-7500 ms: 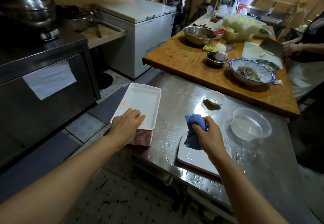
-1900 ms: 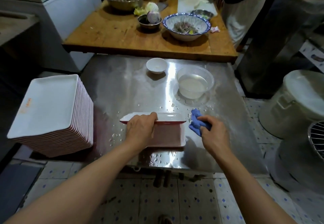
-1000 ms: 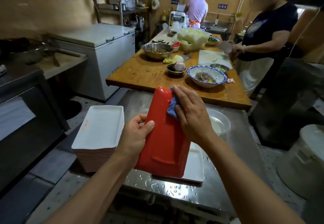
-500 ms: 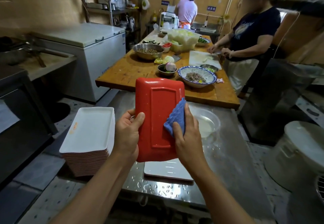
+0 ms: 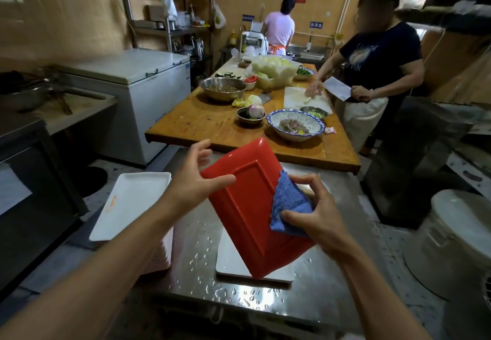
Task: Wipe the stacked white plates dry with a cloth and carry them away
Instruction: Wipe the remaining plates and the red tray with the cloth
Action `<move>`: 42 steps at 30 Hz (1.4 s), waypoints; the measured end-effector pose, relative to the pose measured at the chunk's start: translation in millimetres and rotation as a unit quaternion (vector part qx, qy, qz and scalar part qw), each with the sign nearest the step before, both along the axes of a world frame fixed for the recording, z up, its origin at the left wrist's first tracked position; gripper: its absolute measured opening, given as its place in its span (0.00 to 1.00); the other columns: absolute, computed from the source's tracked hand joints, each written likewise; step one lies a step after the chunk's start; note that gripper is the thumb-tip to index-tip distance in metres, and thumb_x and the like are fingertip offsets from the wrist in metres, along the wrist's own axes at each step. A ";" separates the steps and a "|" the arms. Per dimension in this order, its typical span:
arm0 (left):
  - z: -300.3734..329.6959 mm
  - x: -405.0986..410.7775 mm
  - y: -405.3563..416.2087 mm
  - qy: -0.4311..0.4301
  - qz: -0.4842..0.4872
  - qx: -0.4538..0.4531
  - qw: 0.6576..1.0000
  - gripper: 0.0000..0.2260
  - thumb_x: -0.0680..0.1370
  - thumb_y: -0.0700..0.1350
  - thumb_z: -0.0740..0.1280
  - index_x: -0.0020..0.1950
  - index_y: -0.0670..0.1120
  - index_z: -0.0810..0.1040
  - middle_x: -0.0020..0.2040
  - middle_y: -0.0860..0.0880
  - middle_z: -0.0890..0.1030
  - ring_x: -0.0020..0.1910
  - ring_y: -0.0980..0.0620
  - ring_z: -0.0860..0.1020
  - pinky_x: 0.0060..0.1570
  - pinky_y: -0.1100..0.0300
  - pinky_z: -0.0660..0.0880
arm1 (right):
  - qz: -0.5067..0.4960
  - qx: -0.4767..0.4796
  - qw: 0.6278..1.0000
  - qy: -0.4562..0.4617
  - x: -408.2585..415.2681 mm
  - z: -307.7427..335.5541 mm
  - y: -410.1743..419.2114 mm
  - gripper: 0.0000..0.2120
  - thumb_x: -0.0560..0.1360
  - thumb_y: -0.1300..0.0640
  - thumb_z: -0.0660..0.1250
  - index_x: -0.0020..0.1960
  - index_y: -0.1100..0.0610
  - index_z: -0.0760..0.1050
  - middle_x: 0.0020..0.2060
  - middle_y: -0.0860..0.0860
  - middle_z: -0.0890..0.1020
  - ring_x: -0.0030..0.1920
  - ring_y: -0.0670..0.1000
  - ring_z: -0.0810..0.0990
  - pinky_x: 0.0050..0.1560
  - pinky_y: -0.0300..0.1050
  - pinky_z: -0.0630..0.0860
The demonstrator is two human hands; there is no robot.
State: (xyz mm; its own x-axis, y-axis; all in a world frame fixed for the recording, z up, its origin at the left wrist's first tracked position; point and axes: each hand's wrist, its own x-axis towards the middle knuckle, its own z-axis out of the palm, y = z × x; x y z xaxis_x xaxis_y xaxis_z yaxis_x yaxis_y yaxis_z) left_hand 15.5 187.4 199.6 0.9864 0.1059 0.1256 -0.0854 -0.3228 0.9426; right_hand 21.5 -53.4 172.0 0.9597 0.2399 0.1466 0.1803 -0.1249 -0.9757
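While right hand (image 5: 322, 216) pinches cloth (image 5: 289, 206), blue-rimmed bowl (image 5: 295, 126) holds chopped food.

Left hand (image 5: 195, 180) steadies the tilted red-backed plate (image 5: 247, 201) — right hand (image 5: 316, 214) presses a blue cloth (image 5: 288, 206) against it.

Two hands (image 5: 195, 183), one cloth (image 5: 288, 206), three people (one filming).
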 end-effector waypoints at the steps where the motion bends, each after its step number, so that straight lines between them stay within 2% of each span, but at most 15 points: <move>1: 10.0 4.3 3.0 0.004 -0.041 0.045 0.998 0.40 0.58 0.58 0.76 0.68 0.58 0.65 0.62 0.56 0.73 0.61 0.55 0.73 0.57 0.52 0.73 | 0.021 -0.020 1.000 0.001 0.7 3.4 -3.9 0.26 0.59 0.64 0.74 0.54 0.48 0.72 0.42 0.53 0.83 0.39 0.52 0.84 0.35 0.40 0.79; 3: 26.1 10.3 4.3 0.063 -0.141 0.080 0.985 0.32 0.58 0.57 0.77 0.60 0.59 0.72 0.56 0.55 0.79 0.55 0.53 0.79 0.53 0.50 0.77 | 0.057 -0.040 0.998 0.000 2.7 9.8 -10.2 0.25 0.60 0.64 0.74 0.52 0.47 0.72 0.43 0.54 0.84 0.40 0.54 0.84 0.38 0.44 0.81; 6: 27.6 11.2 0.7 0.118 -0.214 0.059 0.968 0.30 0.62 0.46 0.77 0.63 0.53 0.73 0.53 0.47 0.82 0.51 0.47 0.82 0.53 0.46 0.79 | 0.088 -0.067 0.994 -0.005 6.7 18.4 -15.5 0.25 0.61 0.63 0.74 0.52 0.43 0.72 0.49 0.59 0.81 0.45 0.60 0.83 0.46 0.54 0.82; 9: 21.0 4.8 -2.9 0.105 -0.185 0.007 0.977 0.31 0.61 0.43 0.76 0.64 0.48 0.73 0.54 0.43 0.81 0.52 0.43 0.81 0.54 0.44 0.78 | 0.078 -0.114 0.989 -0.055 12.6 24.9 -13.4 0.25 0.66 0.66 0.74 0.56 0.45 0.73 0.54 0.55 0.79 0.51 0.57 0.81 0.52 0.57 0.79; 12: 18.1 -1.3 -10.2 0.077 -0.160 -0.048 0.983 0.27 0.60 0.41 0.75 0.58 0.48 0.76 0.53 0.41 0.82 0.50 0.43 0.81 0.50 0.50 0.80 | 0.055 -0.178 0.971 -0.153 18.7 32.6 2.7 0.25 0.70 0.63 0.72 0.63 0.44 0.71 0.60 0.45 0.75 0.57 0.45 0.75 0.56 0.39 0.73; 14: 17.7 -2.2 -16.8 0.061 -0.145 -0.053 0.986 0.25 0.59 0.40 0.74 0.56 0.49 0.76 0.53 0.41 0.82 0.48 0.44 0.81 0.49 0.52 0.79 | 0.050 -0.212 0.955 -0.199 22.1 38.9 21.3 0.27 0.73 0.58 0.70 0.69 0.43 0.67 0.62 0.44 0.72 0.59 0.43 0.71 0.56 0.34 0.68; 20: 16.2 -5.1 -12.0 0.046 -0.103 -0.052 0.992 0.23 0.59 0.40 0.75 0.52 0.51 0.77 0.48 0.47 0.82 0.44 0.50 0.81 0.46 0.56 0.78 | 0.030 -0.305 0.897 -0.319 28.8 41.8 49.8 0.26 0.78 0.53 0.61 0.75 0.46 0.59 0.65 0.51 0.72 0.61 0.51 0.71 0.61 0.51 0.69; 22: 11.6 -7.2 -2.5 0.054 -0.090 -0.090 0.990 0.24 0.60 0.36 0.78 0.52 0.50 0.77 0.48 0.47 0.83 0.42 0.50 0.82 0.42 0.58 0.80 | 0.017 -0.327 0.891 -0.315 28.9 32.2 41.2 0.26 0.78 0.50 0.59 0.74 0.47 0.60 0.64 0.52 0.73 0.60 0.52 0.72 0.60 0.53 0.70; 25: 5.3 -10.5 10.0 0.062 -0.061 -0.163 0.983 0.23 0.62 0.36 0.73 0.56 0.44 0.77 0.48 0.43 0.83 0.43 0.47 0.82 0.40 0.56 0.81 | -0.002 -0.341 0.900 -0.273 29.3 15.0 21.2 0.24 0.79 0.52 0.61 0.73 0.48 0.62 0.62 0.52 0.73 0.61 0.53 0.72 0.62 0.53 0.68; 28: -0.9 -12.2 15.6 0.079 -0.046 -0.206 0.974 0.23 0.61 0.38 0.72 0.56 0.43 0.78 0.46 0.44 0.83 0.40 0.48 0.83 0.35 0.58 0.80 | -0.008 -0.318 0.918 -0.238 29.7 7.7 9.0 0.23 0.78 0.56 0.62 0.73 0.51 0.65 0.63 0.52 0.71 0.63 0.51 0.69 0.64 0.43 0.64; 31: -7.2 -10.5 15.5 0.099 -0.010 -0.257 0.961 0.19 0.63 0.38 0.71 0.53 0.45 0.78 0.45 0.45 0.83 0.37 0.49 0.83 0.34 0.59 0.80 | -0.038 -0.302 0.921 -0.244 26.3 7.4 7.5 0.22 0.79 0.55 0.61 0.72 0.54 0.65 0.68 0.53 0.67 0.68 0.51 0.65 0.67 0.40 0.61; 34: -10.7 -4.7 12.5 0.124 0.061 -0.332 0.933 0.11 0.70 0.35 0.68 0.49 0.47 0.78 0.39 0.45 0.83 0.33 0.49 0.81 0.31 0.57 0.80 | -0.028 -0.292 0.925 -0.243 13.8 -0.4 10.4 0.27 0.75 0.52 0.58 0.74 0.52 0.61 0.74 0.49 0.57 0.73 0.47 0.57 0.71 0.41 0.56; 37: -10.5 -2.8 6.3 0.168 0.096 -0.377 0.906 0.06 0.73 0.35 0.67 0.47 0.45 0.78 0.30 0.46 0.82 0.26 0.50 0.81 0.24 0.56 0.78 | -0.036 -0.304 0.916 -0.259 1.5 -16.4 13.8 0.29 0.75 0.53 0.58 0.75 0.52 0.58 0.74 0.45 0.53 0.75 0.50 0.53 0.74 0.47 0.54; 40: -9.4 -7.6 -1.7 0.206 0.093 -0.395 0.890 0.02 0.74 0.38 0.68 0.43 0.43 0.78 0.28 0.46 0.82 0.25 0.49 0.81 0.21 0.55 0.77 | -0.091 -0.347 0.890 -0.283 -4.8 -28.3 18.8 0.27 0.76 0.52 0.59 0.74 0.56 0.61 0.74 0.54 0.59 0.75 0.58 0.55 0.74 0.59 0.57; 42: -9.5 -9.3 -7.3 0.211 0.097 -0.407 0.883 0.01 0.74 0.40 0.69 0.44 0.44 0.78 0.29 0.45 0.82 0.26 0.49 0.81 0.24 0.54 0.78 | -0.117 -0.387 0.868 -0.287 -8.9 -31.4 26.9 0.27 0.76 0.50 0.58 0.73 0.56 0.63 0.74 0.57 0.62 0.74 0.62 0.55 0.73 0.61 0.55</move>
State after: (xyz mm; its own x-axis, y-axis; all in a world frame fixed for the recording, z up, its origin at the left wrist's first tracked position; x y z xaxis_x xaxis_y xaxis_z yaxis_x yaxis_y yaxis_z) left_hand 6.3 180.1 190.1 0.8804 0.1634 -0.4452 0.3121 0.5071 0.8034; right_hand 12.6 -26.4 140.6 0.8172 0.2892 0.4985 0.4912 -0.8020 -0.3399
